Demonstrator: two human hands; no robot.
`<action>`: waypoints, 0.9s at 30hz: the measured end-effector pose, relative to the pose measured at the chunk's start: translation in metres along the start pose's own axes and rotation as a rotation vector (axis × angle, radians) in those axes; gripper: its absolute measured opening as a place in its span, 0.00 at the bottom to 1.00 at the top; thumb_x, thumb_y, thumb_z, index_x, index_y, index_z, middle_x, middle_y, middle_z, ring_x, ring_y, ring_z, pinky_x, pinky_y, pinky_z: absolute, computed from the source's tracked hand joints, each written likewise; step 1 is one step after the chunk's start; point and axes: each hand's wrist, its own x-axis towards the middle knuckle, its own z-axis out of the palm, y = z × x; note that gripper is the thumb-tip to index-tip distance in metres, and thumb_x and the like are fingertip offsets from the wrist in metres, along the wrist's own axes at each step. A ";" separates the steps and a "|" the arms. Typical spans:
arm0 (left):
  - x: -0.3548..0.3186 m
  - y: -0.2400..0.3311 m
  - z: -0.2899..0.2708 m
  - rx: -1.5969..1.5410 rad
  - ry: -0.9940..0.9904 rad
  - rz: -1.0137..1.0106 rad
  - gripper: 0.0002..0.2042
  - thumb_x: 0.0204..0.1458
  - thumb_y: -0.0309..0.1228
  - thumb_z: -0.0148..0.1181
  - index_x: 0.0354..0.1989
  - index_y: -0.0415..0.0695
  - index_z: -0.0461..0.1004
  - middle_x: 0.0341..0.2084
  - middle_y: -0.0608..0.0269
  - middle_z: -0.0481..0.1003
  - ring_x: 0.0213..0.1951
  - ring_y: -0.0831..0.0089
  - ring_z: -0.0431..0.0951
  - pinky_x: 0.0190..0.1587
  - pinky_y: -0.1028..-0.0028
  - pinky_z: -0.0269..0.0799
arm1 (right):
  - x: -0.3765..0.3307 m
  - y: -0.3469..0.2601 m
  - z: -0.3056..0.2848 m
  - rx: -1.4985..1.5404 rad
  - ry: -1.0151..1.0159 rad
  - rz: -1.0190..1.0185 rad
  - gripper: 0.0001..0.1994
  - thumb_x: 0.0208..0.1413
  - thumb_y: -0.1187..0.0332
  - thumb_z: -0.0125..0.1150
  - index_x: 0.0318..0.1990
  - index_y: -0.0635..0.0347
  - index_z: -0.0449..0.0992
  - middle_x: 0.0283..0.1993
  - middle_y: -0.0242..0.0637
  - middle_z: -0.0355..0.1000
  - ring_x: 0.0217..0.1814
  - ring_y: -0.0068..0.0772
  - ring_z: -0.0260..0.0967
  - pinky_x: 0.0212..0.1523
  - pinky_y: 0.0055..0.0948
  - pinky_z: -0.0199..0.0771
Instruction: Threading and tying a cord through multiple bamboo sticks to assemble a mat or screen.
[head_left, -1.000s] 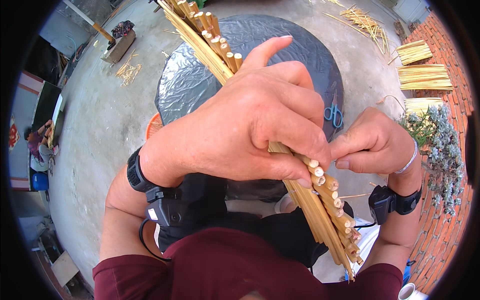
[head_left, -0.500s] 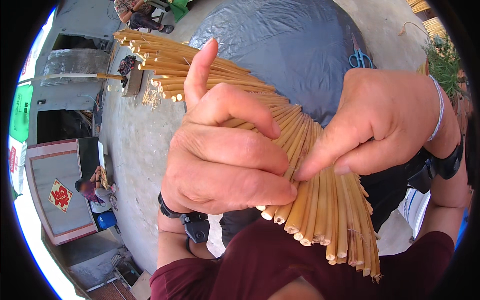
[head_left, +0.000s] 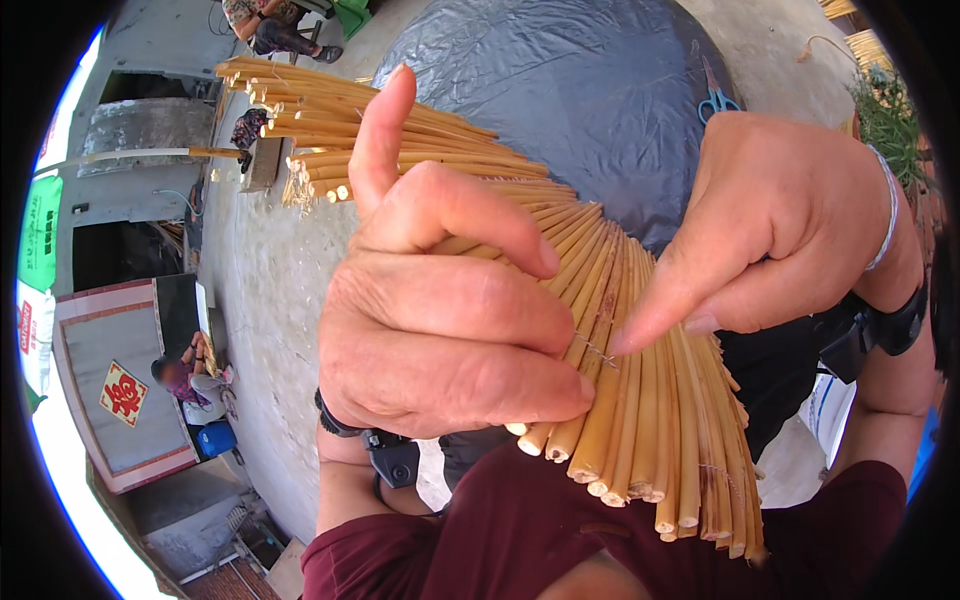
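Observation:
A fan of yellow, dried plant stalks (head_left: 690,440), bound side by side, curves across my front, its cut ends spread on the outer side. My left hand (head_left: 440,300) is closed on the stalks at the middle, one finger sticking up. Between the hands a thin twisted wire (head_left: 597,350) crosses the stalks. My right hand (head_left: 780,225) is closed, with one fingertip touching the stalks beside the wire's end. Whatever lies inside its curled fingers is hidden.
A round surface under dark plastic sheeting (head_left: 560,90) lies beyond the stalks, with blue-handled scissors (head_left: 717,104) on it. Two people sit farther off, one at top left (head_left: 285,25), one at left (head_left: 185,370). A green plant (head_left: 890,125) stands at right.
My right fingertip has moved slightly right and up, baring the twisted wire. My left hand and the stalks have shifted a little to the left.

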 end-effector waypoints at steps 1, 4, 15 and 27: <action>0.000 0.000 0.001 0.002 0.000 -0.003 0.06 0.41 0.35 0.59 0.15 0.60 0.78 0.15 0.82 0.70 0.31 0.77 0.71 0.66 0.51 0.36 | 0.000 0.001 0.000 0.002 -0.002 -0.002 0.13 0.47 0.78 0.59 0.42 0.61 0.79 0.14 0.34 0.69 0.11 0.26 0.64 0.11 0.24 0.55; 0.000 0.000 0.003 0.006 0.012 -0.004 0.05 0.40 0.35 0.59 0.15 0.60 0.77 0.15 0.83 0.69 0.31 0.77 0.71 0.66 0.51 0.37 | 0.001 0.001 0.001 0.041 -0.011 0.043 0.13 0.47 0.77 0.59 0.42 0.61 0.79 0.15 0.35 0.69 0.12 0.27 0.64 0.11 0.24 0.56; 0.000 -0.003 0.006 0.015 0.067 -0.005 0.08 0.41 0.36 0.58 0.12 0.61 0.76 0.12 0.83 0.67 0.29 0.78 0.71 0.67 0.53 0.38 | 0.001 0.008 0.003 -0.048 0.012 -0.027 0.13 0.47 0.76 0.60 0.42 0.59 0.79 0.17 0.35 0.71 0.13 0.30 0.66 0.13 0.25 0.59; 0.002 -0.012 0.011 0.203 0.139 0.026 0.03 0.45 0.35 0.57 0.27 0.57 0.77 0.22 0.73 0.74 0.35 0.69 0.75 0.63 0.49 0.49 | 0.009 -0.005 -0.003 -0.344 0.081 -0.127 0.12 0.42 0.77 0.60 0.35 0.56 0.81 0.16 0.33 0.71 0.14 0.29 0.68 0.13 0.24 0.60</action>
